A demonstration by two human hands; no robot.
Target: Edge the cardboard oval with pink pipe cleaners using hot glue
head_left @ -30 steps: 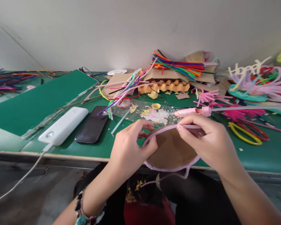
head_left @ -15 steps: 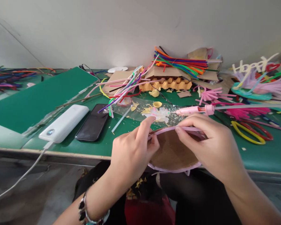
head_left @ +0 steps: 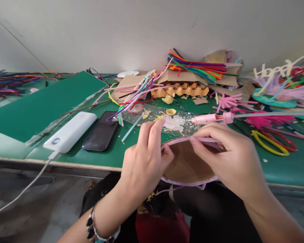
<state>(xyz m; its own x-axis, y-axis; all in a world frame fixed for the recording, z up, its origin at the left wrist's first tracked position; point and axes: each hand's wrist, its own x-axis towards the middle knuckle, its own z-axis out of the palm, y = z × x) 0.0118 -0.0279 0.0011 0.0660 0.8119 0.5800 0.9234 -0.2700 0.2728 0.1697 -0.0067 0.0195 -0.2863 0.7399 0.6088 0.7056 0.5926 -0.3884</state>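
Brown cardboard disc [head_left: 190, 163], lower centre of the frame, held between both hands. Lilac strip [head_left: 190, 184] borders the lower rim and much of the upper; this edging appears well advanced, though a loose length trails beneath and closure behind the fingers cannot be told. Right hand [head_left: 230, 157] pinches the strip at the upper rim; left hand [head_left: 142, 165] rests its thumb by the rim, two fingers raised, hidden grip unclear. Pink glue gun [head_left: 205, 118], right of centre, lies untouched.

Matt brown cardboard disc [head_left: 190, 162], fuzzy lilac edging [head_left: 183, 184], glossy black phone [head_left: 100, 131], smooth white plastic power bank [head_left: 71, 131]
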